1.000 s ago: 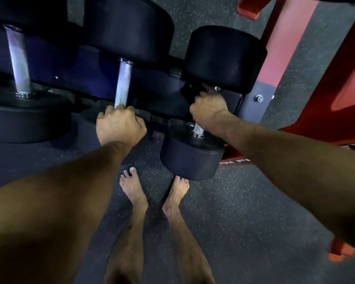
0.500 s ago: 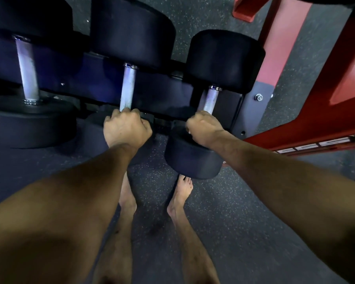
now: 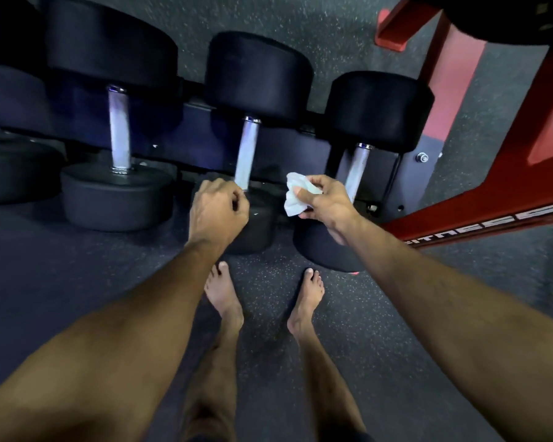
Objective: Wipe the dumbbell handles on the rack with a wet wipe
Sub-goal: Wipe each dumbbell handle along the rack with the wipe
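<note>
Dumbbell rack (image 3: 300, 148) fills upper left to centre of frame; black heads crowd handles at both ends, open access only along each chrome shaft between heads. Left hand (image 3: 216, 210) sits at lower end of middle handle (image 3: 246, 153), blocking that end. Right hand (image 3: 326, 199) with wet wipe (image 3: 296, 194) hangs in gap between middle and right handle (image 3: 356, 169). Red frame (image 3: 492, 199) walls off right side. Floor (image 3: 268, 314) at lower centre open around bare feet (image 3: 224, 295)

— Where do the dumbbells sit?
— Side by side on the rack (image 3: 186, 135), far ends up.
— And the hands?
— Left hand (image 3: 216, 212) at the middle handle's (image 3: 246, 154) near end; right hand (image 3: 324, 200), holding the wipe (image 3: 296, 194), just left of the rightmost handle (image 3: 355, 173).
</note>
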### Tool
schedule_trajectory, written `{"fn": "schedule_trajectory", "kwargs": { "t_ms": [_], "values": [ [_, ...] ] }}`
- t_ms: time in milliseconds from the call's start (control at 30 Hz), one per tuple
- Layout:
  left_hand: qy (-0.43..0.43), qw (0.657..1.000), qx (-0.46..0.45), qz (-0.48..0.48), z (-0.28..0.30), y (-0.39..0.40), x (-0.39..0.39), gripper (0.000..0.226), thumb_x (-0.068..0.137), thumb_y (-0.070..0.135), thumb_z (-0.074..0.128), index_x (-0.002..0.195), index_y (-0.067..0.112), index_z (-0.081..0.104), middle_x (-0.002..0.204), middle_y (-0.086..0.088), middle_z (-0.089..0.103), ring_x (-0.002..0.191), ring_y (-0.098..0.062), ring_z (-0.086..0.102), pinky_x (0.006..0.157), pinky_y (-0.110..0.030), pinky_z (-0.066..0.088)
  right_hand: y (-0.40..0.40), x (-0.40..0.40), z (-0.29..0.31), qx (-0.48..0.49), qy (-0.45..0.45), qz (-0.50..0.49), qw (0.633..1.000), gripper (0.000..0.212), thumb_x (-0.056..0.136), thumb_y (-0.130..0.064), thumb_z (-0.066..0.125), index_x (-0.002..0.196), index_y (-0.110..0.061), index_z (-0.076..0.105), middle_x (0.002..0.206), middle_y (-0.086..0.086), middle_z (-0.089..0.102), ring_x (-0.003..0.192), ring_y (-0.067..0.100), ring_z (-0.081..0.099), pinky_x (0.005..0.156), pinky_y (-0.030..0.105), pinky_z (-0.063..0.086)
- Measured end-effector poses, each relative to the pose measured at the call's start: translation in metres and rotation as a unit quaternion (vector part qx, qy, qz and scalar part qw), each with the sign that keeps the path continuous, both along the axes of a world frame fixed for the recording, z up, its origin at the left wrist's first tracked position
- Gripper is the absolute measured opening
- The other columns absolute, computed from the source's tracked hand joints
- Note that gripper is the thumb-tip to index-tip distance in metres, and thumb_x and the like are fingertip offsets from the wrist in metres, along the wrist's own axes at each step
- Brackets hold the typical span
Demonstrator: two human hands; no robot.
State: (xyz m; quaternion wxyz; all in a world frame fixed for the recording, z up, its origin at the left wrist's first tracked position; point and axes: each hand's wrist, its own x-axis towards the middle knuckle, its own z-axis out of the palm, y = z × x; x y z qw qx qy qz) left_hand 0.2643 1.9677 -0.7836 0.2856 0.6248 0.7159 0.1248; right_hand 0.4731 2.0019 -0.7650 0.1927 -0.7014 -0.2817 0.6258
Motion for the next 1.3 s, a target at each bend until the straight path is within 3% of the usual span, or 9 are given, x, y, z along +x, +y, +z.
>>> {"fn": "schedule_trajectory", "kwargs": {
  "t_ms": [133, 367, 500, 567, 667, 800, 1067, 1167, 1300],
  "values": [
    [0.046, 0.998, 0.013, -0.03, 0.005, -0.001, -0.052, 0.019, 0.083, 0.022, 0.055, 0.09, 0.013, 0.07, 0.092, -0.006, 0.066, 0.09, -0.032, 0.057, 0.081, -0.044, 0.05, 0.001, -0.033, 0.002, 0.049, -0.095, 0.027, 0.994, 0.01, 0.085, -0.021, 0.074, 0.081, -0.022, 0.064, 0.084, 0.0, 0.07, 0.075, 0.016, 0.064, 0.071, 0.037, 0.056],
    [0.121, 0.988, -0.042, -0.083, -0.003, 0.023, -0.107, 0.018, 0.088, 0.023, 0.056, 0.095, 0.015, 0.07, 0.096, -0.005, 0.068, 0.095, -0.031, 0.057, 0.088, -0.043, 0.046, 0.022, -0.086, 0.009, 0.159, -0.203, 0.108, 0.96, 0.008, 0.088, -0.016, 0.069, 0.087, -0.024, 0.068, 0.078, -0.004, 0.067, 0.068, 0.005, 0.056, 0.054, 0.004, 0.036],
    [0.139, 0.985, -0.059, -0.09, -0.008, 0.034, -0.123, 0.019, 0.088, 0.023, 0.056, 0.096, 0.014, 0.07, 0.098, -0.007, 0.069, 0.098, -0.033, 0.059, 0.088, -0.043, 0.046, 0.055, -0.103, 0.002, 0.208, -0.239, 0.105, 0.943, 0.01, 0.09, -0.022, 0.061, 0.088, -0.023, 0.071, 0.076, -0.004, 0.067, 0.063, 0.004, 0.054, 0.056, 0.01, 0.039],
    [0.148, 0.983, -0.071, -0.088, -0.01, 0.04, -0.131, 0.02, 0.09, 0.023, 0.056, 0.099, 0.013, 0.07, 0.101, -0.008, 0.068, 0.098, -0.034, 0.06, 0.086, -0.042, 0.047, 0.065, -0.109, -0.005, 0.278, -0.264, 0.17, 0.908, 0.026, 0.087, -0.019, 0.052, 0.099, -0.024, 0.074, 0.095, -0.005, 0.072, 0.085, 0.011, 0.063, 0.074, 0.023, 0.049],
    [0.166, 0.977, -0.09, -0.103, -0.016, 0.047, -0.143, 0.02, 0.091, 0.024, 0.055, 0.1, 0.012, 0.068, 0.101, -0.008, 0.067, 0.095, -0.034, 0.06, 0.082, -0.042, 0.049, 0.072, -0.11, -0.024, 0.373, -0.285, 0.347, 0.812, 0.038, 0.081, -0.012, 0.044, 0.1, -0.021, 0.075, 0.115, 0.0, 0.071, 0.113, 0.023, 0.061, 0.093, 0.032, 0.048],
    [0.194, 0.968, -0.101, -0.121, -0.021, 0.055, -0.156, 0.019, 0.089, 0.026, 0.055, 0.096, 0.013, 0.068, 0.097, -0.009, 0.066, 0.09, -0.036, 0.06, 0.079, -0.041, 0.048, 0.069, -0.098, -0.045, 0.346, -0.305, 0.533, 0.709, 0.019, 0.076, -0.004, 0.06, 0.088, -0.013, 0.071, 0.106, 0.008, 0.071, 0.114, 0.033, 0.061, 0.095, 0.035, 0.046],
    [0.236, 0.959, -0.083, -0.134, -0.026, 0.058, -0.156, 0.029, 0.086, 0.032, 0.051, 0.089, 0.008, 0.068, 0.086, -0.012, 0.065, 0.081, -0.035, 0.06, 0.07, -0.039, 0.047, 0.059, -0.093, -0.061, 0.287, -0.325, 0.675, 0.597, 0.037, 0.086, -0.01, 0.062, 0.122, -0.003, 0.065, 0.138, 0.012, 0.057, 0.142, 0.028, 0.038, 0.118, 0.031, 0.022],
    [0.258, 0.954, -0.088, -0.122, -0.025, 0.057, -0.153, 0.033, 0.084, 0.037, 0.054, 0.085, 0.007, 0.067, 0.084, -0.014, 0.065, 0.078, -0.036, 0.061, 0.067, -0.037, 0.044, 0.074, -0.095, -0.05, 0.278, -0.302, 0.687, 0.6, 0.035, 0.086, -0.006, 0.059, 0.121, 0.0, 0.064, 0.137, 0.018, 0.056, 0.14, 0.032, 0.039, 0.118, 0.033, 0.022],
    [0.269, 0.952, -0.09, -0.113, -0.022, 0.06, -0.151, 0.037, 0.083, 0.04, 0.055, 0.084, 0.006, 0.067, 0.083, -0.015, 0.065, 0.078, -0.036, 0.062, 0.067, -0.037, 0.045, 0.095, -0.091, -0.047, 0.303, -0.35, 0.627, 0.626, 0.034, 0.083, -0.004, 0.061, 0.117, 0.0, 0.064, 0.136, 0.02, 0.056, 0.136, 0.036, 0.043, 0.114, 0.041, 0.032]
  ]
}}
